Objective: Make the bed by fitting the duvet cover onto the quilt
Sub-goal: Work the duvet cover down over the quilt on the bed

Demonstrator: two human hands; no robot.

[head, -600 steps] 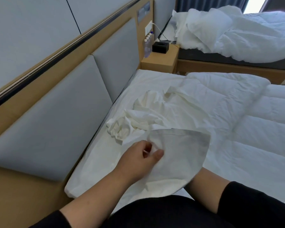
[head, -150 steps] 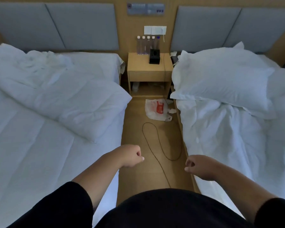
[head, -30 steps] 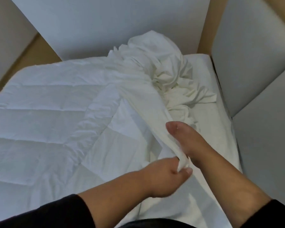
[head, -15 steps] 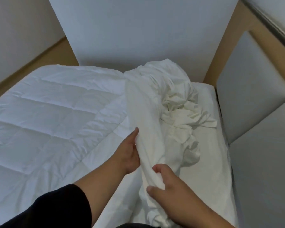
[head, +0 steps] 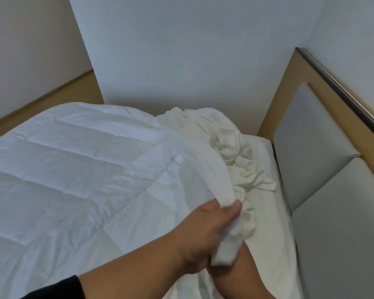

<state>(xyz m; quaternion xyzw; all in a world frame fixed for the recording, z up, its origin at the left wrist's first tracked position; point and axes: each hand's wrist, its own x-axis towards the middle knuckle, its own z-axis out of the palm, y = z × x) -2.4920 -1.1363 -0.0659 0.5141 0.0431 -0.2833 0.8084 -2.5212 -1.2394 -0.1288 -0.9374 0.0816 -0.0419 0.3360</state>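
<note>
Clearly we are early in the job: the quilt (head: 69,169) lies bare and spread flat across the bed to the left of our hands, its stitched squares uncovered, and none of it sits inside the duvet cover (head: 222,152). The cover is bunched in a creamy heap just beyond our hands, toward the padded headboard (head: 324,165) on the right, with one long fold running from that heap down to us. Our left hand (head: 205,234) grips that fold, thumb and fingers curled round a rolled band of cloth. Our right hand (head: 235,266) sits just under and behind the left, mostly hidden by the cloth and the left wrist; only part of the forearm and wrist shows, so we cannot tell whether its fingers are closed on the fabric or lie loose inside it. We judge that we are sorting the cover, looking for an edge, a corner or the opening. Left to do, by our reckoning: find the opening, feed the quilt corners in, shake the cover down its length, close it and smooth it over the mattress sheet (head: 266,212).
</note>
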